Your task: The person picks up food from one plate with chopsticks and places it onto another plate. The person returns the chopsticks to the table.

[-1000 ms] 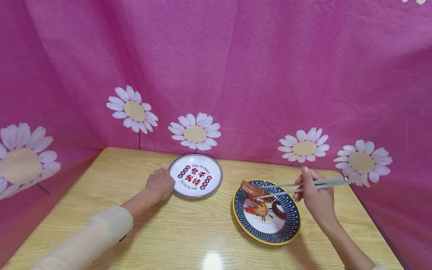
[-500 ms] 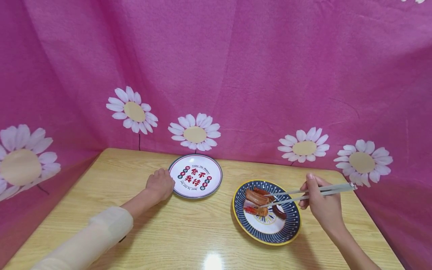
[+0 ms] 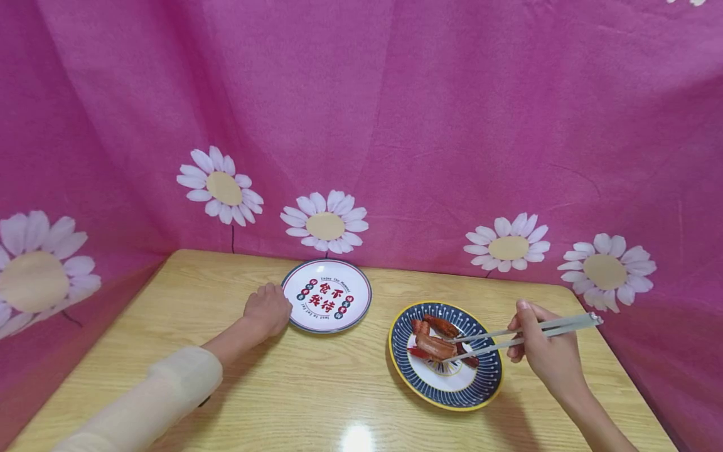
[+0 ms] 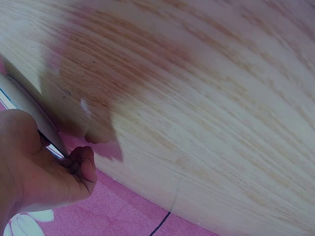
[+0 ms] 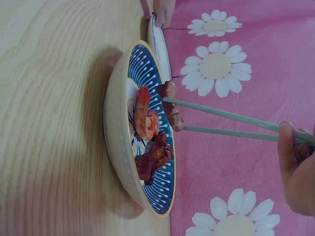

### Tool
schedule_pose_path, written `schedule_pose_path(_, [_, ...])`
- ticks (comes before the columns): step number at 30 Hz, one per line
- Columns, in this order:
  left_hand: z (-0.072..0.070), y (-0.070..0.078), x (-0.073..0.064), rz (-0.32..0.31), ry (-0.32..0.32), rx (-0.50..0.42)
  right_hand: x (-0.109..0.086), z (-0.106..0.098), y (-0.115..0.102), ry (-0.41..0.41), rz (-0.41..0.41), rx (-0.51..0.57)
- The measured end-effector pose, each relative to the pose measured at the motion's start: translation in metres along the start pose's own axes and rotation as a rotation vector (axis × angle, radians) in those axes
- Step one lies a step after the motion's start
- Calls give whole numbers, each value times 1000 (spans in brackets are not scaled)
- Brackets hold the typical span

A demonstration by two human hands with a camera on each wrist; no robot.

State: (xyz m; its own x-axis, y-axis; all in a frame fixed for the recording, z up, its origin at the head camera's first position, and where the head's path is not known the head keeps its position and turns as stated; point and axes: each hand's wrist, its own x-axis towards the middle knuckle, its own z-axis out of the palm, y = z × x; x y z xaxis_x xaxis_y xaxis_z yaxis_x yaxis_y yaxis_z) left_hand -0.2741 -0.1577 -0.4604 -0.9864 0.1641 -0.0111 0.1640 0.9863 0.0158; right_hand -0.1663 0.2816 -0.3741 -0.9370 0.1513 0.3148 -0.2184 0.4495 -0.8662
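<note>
In the head view my left hand (image 3: 268,311) is at the left rim of a white plate (image 3: 356,277) with red lettering. Curled fingers and thumb pinch that rim in the left wrist view. My right hand (image 3: 550,355) holds a pair of pale chopsticks (image 3: 576,321) over a deep blue-patterned dish (image 3: 481,383) with a yellow rim. Between the chopstick tips is a brown piece of meat (image 5: 171,105), lifted above the dish's other food. Below it in the right wrist view lie an orange-red shrimp (image 5: 143,115) and dark glossy brown pieces (image 5: 160,152).
Both dishes stand on a light wooden table (image 3: 316,389), the white plate near its back edge. A magenta cloth (image 3: 418,125) printed with white daisies hangs behind and along the sides. The blue dish sits to the right and nearer the front.
My right hand has moved a little right and toward me. The meat in the chopsticks has shifted from the dish's upper left toward its middle. The left hand and white plate stay put.
</note>
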Motion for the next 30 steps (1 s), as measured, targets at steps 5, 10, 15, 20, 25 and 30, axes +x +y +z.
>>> schedule_pose_path(5, [0, 0, 0, 7, 24, 2, -2, -2, 1, -9, -9, -15])
schedule_pose_path(10, [0, 0, 1, 12, 20, 13, -5, -3, 3, -16, -4, -27])
schedule_pose_path(15, [1, 0, 1, 8, 14, 16, -8, -3, 4, -30, 5, -32])
schedule_pose_path(20, [1, 1, 1, 12, 5, 22, -8, -3, 8, -43, 7, -22])
schedule_pose_path(25, [3, 0, 2, 5, -11, 35, -7, -3, 11, -52, 16, -42])
schedule_pose_path(30, [3, -1, 2, 8, -12, 26, -7, -5, 12, -51, 32, -87])
